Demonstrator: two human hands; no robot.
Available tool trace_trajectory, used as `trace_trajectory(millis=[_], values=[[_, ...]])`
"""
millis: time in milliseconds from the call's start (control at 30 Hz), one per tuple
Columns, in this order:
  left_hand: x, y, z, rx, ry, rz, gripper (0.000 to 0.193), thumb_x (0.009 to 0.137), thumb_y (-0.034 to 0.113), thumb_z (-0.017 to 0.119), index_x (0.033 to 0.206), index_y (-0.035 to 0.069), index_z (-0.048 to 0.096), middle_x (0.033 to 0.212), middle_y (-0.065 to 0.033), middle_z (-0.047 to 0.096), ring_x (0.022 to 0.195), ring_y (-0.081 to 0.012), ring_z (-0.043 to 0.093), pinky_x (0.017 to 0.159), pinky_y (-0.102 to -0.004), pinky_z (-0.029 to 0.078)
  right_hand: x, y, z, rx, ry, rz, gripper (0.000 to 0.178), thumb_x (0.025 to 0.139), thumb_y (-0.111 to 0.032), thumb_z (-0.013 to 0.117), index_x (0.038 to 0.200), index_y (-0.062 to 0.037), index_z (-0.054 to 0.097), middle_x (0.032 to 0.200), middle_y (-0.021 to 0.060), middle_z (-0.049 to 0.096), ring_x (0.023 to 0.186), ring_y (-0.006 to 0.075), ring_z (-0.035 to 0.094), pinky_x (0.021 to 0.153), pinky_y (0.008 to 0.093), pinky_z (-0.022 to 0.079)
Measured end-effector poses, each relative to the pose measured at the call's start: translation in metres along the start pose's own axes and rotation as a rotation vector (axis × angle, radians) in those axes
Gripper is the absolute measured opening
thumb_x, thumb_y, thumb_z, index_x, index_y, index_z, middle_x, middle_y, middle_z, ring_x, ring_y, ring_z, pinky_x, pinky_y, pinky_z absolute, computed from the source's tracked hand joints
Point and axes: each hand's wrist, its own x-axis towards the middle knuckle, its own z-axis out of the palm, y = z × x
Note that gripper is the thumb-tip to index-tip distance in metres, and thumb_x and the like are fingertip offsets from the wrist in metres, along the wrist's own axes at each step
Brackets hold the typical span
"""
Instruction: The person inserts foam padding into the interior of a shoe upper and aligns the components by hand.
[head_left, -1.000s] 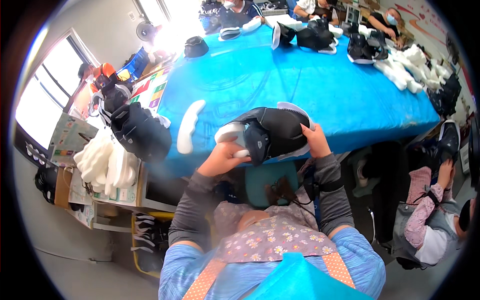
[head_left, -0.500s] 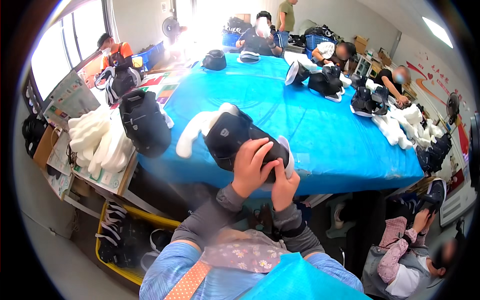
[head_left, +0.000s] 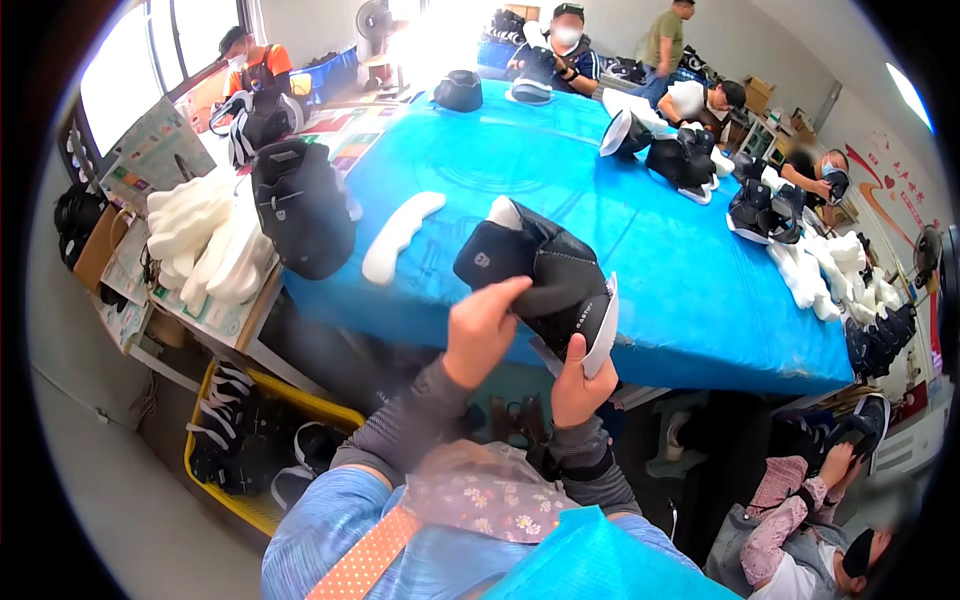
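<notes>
A black shoe upper (head_left: 570,262) with a white rim is held tilted above the near edge of the blue-covered table. My right hand (head_left: 582,385) grips its near end by the white rim, thumb on top. On its left side, the fingers of my left hand (head_left: 482,330) are pinched at the black fabric. A bit of white shows at the upper's far end. To the left, a curved white foam piece (head_left: 402,238) lies on the table by itself. Farther left stands a black backpack-like item (head_left: 303,210), its kind not clear.
White foam pieces (head_left: 215,240) are piled on the left side table. Below it, a yellow basket (head_left: 275,520) holds black and white shoe parts. More black uppers (head_left: 685,160) and foam lie along the table's right side. Several people sit around; one (head_left: 800,520) is close at lower right.
The shoe upper has shifted right, away from the curved foam piece, which now lies apart. My left hand has drawn away from my right. The whole view has shifted slightly.
</notes>
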Motion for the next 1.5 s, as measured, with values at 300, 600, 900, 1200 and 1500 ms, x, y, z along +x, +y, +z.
trace_trajectory(millis=[300, 600, 900, 1200, 1500], values=[[0.031, -0.06, -0.06, 0.292, 0.27, -0.107, 0.009, 0.091, 0.008, 0.063, 0.097, 0.004, 0.06, 0.073, -0.0154, 0.061, 0.056, -0.029, 0.057, 0.053, -0.0351, 0.045, 0.004, 0.002, -0.032, 0.075, -0.128, -0.106, 0.028, 0.094, -0.021, 0.066, 0.094, 0.0066, 0.066, 0.075, 0.0029, 0.064, 0.07, 0.0081, 0.053, 0.061, 0.0253, 0.042], [0.039, -0.1, -0.098, -0.053, 0.379, -0.352, 0.014, 0.098, 0.015, 0.059, 0.102, 0.002, 0.058, 0.077, 0.0033, 0.055, 0.067, -0.0015, 0.046, 0.057, -0.0179, 0.036, -0.001, -0.025, -0.081, 0.066, -0.098, -0.179, 0.036, 0.088, -0.028, 0.073, 0.097, 0.0063, 0.068, 0.082, 0.005, 0.067, 0.074, 0.0102, 0.056, 0.064, 0.0264, 0.043], [0.033, -0.105, -0.104, -0.844, -0.403, -0.583, 0.082, 0.097, 0.067, 0.021, 0.108, -0.002, 0.063, 0.114, -0.0161, 0.065, 0.105, -0.0225, 0.061, 0.096, -0.0348, 0.045, 0.03, 0.005, -0.144, 0.012, -0.031, -0.212, 0.073, 0.073, -0.062, 0.075, 0.096, 0.0067, 0.067, 0.089, 0.0107, 0.068, 0.081, 0.0207, 0.065, 0.07, 0.0322, 0.05], [0.051, -0.031, -0.051, -0.748, -0.518, -1.084, 0.023, 0.089, 0.022, 0.069, 0.093, 0.0, 0.069, 0.093, -0.007, 0.069, 0.084, -0.0135, 0.066, 0.076, -0.0239, 0.05, 0.037, 0.003, -0.157, -0.06, -0.198, -0.44, 0.048, 0.075, -0.038, 0.081, 0.091, 0.006, 0.068, 0.085, 0.0136, 0.069, 0.08, 0.029, 0.067, 0.071, 0.0344, 0.051], [0.064, -0.038, -0.059, -0.836, -0.102, -0.534, 0.037, 0.1, 0.029, 0.052, 0.083, -0.001, 0.066, 0.073, -0.0054, 0.065, 0.058, -0.0121, 0.057, 0.058, -0.0248, 0.046, 0.051, 0.034, -0.162, 0.615, 0.172, -0.078, 0.047, 0.097, -0.029, 0.059, 0.125, 0.008, 0.054, 0.119, 0.0163, 0.063, 0.105, 0.0259, 0.063, 0.094, 0.0415, 0.048]])
